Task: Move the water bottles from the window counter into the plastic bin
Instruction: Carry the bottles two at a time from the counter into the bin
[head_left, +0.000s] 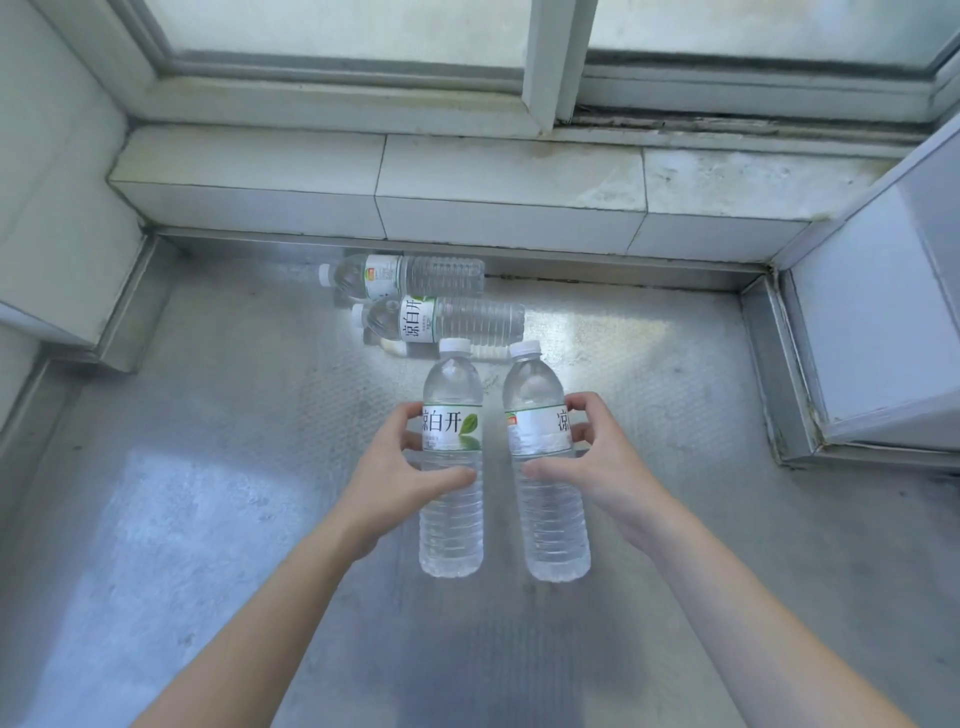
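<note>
Bottles first: four in view, all on the steel window counter (208, 467) or just above it. Going left to right.

Left hand (400, 462) wraps the left bottle (451, 467), thumb across the front below the label, fingers curled round the back at label height. Right hand (587, 457) wraps the right bottle (545, 467) the same way, fingertips on the label edge, thumb low on the front. Both bottles stand near upright, side by side, not touching. I can't tell whether their bases rest on the counter or hang just clear of it; the wide lens flattens that.

Behind them, two more lie on their sides near the tiled ledge (509, 171), caps pointing left: the far bottle (410, 275) and the near lying bottle (447, 319), parallel and just beside each other.

Handling, my read: full to the shoulder, so fairly heavy for the size. Thin ribbed walls will flex under squeeze; full and capped, they hold shape well enough. Smooth plastic, possibly slick. Mid-body at the label band is the right hold, as now. The lying pair could roll if nudged.

Look: clear plastic, white caps, white label with green leaf and dark characters, ribbed lower half.

Plastic bin is not in view.
</note>
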